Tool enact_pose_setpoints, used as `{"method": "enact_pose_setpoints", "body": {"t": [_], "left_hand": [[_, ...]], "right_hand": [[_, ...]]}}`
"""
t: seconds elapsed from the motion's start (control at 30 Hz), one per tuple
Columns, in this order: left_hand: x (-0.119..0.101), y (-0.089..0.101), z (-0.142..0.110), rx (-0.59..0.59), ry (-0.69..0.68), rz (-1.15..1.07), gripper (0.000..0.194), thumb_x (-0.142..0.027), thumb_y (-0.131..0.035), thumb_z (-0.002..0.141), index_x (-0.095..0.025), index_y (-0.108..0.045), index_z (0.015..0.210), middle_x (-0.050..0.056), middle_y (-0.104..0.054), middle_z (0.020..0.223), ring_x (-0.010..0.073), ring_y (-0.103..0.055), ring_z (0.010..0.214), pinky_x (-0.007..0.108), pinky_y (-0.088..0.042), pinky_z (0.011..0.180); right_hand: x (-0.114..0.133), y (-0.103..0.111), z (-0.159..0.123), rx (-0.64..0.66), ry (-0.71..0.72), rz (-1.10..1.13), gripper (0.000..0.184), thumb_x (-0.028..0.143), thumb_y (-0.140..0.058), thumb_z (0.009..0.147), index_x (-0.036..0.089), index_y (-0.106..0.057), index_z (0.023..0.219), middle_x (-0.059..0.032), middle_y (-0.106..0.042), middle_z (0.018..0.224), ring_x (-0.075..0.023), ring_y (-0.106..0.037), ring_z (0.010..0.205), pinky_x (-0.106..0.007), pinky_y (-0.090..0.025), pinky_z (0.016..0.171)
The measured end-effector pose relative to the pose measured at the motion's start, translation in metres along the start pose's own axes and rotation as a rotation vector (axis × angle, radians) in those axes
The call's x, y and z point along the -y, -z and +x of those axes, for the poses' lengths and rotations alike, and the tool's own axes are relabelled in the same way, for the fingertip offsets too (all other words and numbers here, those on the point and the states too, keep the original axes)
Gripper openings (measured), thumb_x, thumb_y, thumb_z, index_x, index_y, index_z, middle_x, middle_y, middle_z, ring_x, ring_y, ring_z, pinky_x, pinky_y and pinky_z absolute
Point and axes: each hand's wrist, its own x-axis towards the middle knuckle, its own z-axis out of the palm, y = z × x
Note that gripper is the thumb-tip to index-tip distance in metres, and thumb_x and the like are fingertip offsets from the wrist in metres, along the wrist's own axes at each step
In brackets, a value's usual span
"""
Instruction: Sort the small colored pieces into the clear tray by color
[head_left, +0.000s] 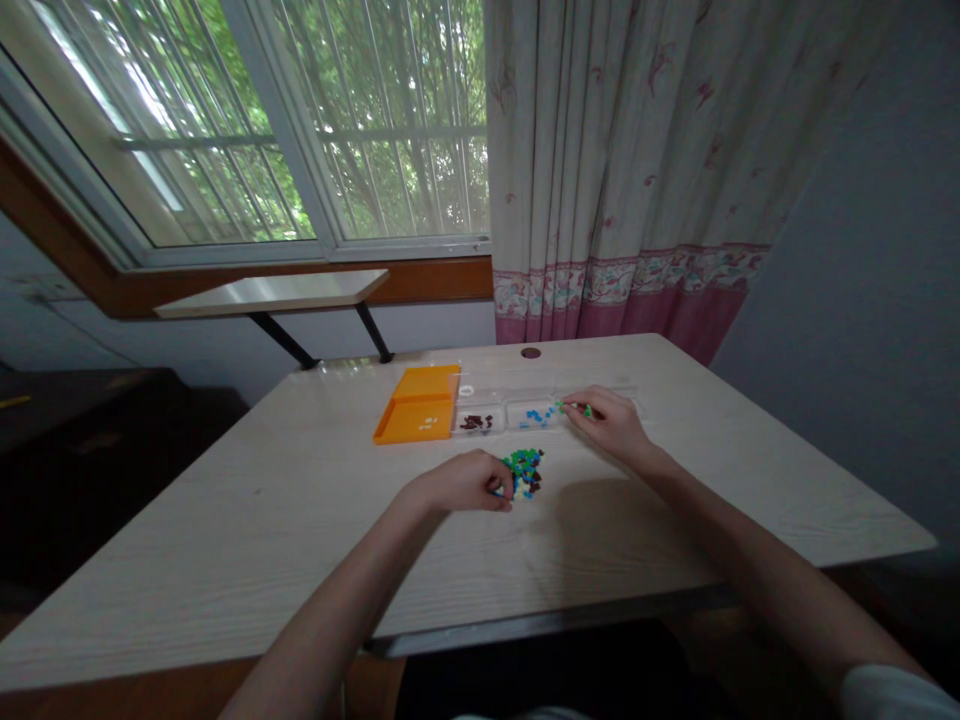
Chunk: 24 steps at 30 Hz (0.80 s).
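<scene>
My left hand (469, 480) is at the left side of a mixed pile of small green, blue, brown and pale pieces (529, 465) on the table. Its fingers are curled closed against the pile; what they hold is hidden. Over the right part of the clear plastic trays, my right hand (611, 420) pinches a small green piece (560, 405) between thumb and fingertips. More green pieces (588, 412) show just under that hand. Blue pieces (536, 417) lie in the middle compartment, dark brown pieces (476, 423) in the one to its left.
An open orange box (424, 383) with a few white pieces (428, 423) inside adjoins the clear trays on the left. The wooden table (315, 540) has a raised shelf (277, 291) at its back left and a dark round hole (531, 353) at the back. Behind hangs a curtain (585, 180).
</scene>
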Motion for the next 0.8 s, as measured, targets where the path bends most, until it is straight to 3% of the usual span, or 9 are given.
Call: {"method": "enact_pose_setpoints", "body": {"t": [0.2, 0.37, 0.47, 0.57, 0.7, 0.8], "left_hand": [[0.005, -0.005, 0.002, -0.045, 0.040, -0.263, 0.024, -0.035, -0.054, 0.075, -0.013, -0.060, 0.078, -0.005, -0.039, 0.051, 0.0060, -0.032, 0.045, 0.017, -0.025, 0.043], [0.019, -0.013, 0.010, -0.244, 0.030, -0.446, 0.030, -0.041, -0.049, 0.079, -0.012, -0.054, 0.081, -0.005, -0.038, 0.056, 0.0053, -0.033, 0.048, 0.016, -0.026, 0.044], [0.027, -0.020, 0.017, -0.328, 0.027, -0.482, 0.032, -0.043, -0.047, 0.081, -0.011, -0.053, 0.082, -0.002, -0.045, 0.062, 0.0064, -0.038, 0.053, 0.017, -0.032, 0.048], [0.028, -0.024, 0.020, -0.385, 0.034, -0.447, 0.032, -0.042, -0.045, 0.082, -0.011, -0.055, 0.084, 0.000, -0.050, 0.065, 0.0076, -0.042, 0.055, 0.019, -0.035, 0.051], [0.025, -0.023, 0.021, -0.464, 0.020, -0.316, 0.030, -0.038, -0.045, 0.082, -0.012, -0.059, 0.082, 0.000, -0.053, 0.066, 0.0089, -0.045, 0.058, 0.019, -0.037, 0.054], [0.022, -0.020, 0.020, -0.491, 0.028, -0.213, 0.030, -0.037, -0.045, 0.083, -0.012, -0.061, 0.082, 0.001, -0.055, 0.066, 0.0096, -0.046, 0.060, 0.020, -0.037, 0.055]], "right_hand": [[-0.028, 0.005, 0.005, 0.208, -0.246, -0.294, 0.019, 0.028, -0.049, 0.080, 0.020, -0.065, 0.084, -0.0040, -0.064, 0.078, -0.0155, -0.056, 0.070, -0.024, -0.038, 0.061], [-0.043, -0.001, 0.001, 0.294, -0.366, -0.393, 0.023, 0.029, -0.047, 0.080, 0.021, -0.066, 0.089, -0.0047, -0.066, 0.083, -0.0169, -0.058, 0.072, -0.025, -0.039, 0.061], [-0.038, -0.006, -0.001, 0.275, -0.307, -0.310, 0.024, 0.028, -0.046, 0.081, 0.020, -0.066, 0.093, -0.0049, -0.067, 0.087, -0.0166, -0.059, 0.076, -0.025, -0.041, 0.066], [-0.016, -0.016, -0.003, 0.296, -0.149, -0.107, 0.024, 0.027, -0.046, 0.082, 0.019, -0.066, 0.093, -0.0042, -0.066, 0.085, -0.0146, -0.059, 0.076, -0.023, -0.041, 0.069], [0.017, -0.031, -0.009, 0.355, 0.027, 0.102, 0.025, 0.031, -0.048, 0.082, 0.019, -0.066, 0.095, -0.0032, -0.063, 0.070, -0.0119, -0.056, 0.065, -0.020, -0.041, 0.062], [0.029, -0.038, -0.011, 0.374, 0.085, 0.190, 0.025, 0.030, -0.050, 0.081, 0.018, -0.065, 0.098, -0.0024, -0.061, 0.067, -0.0106, -0.054, 0.060, -0.019, -0.040, 0.059]]}}
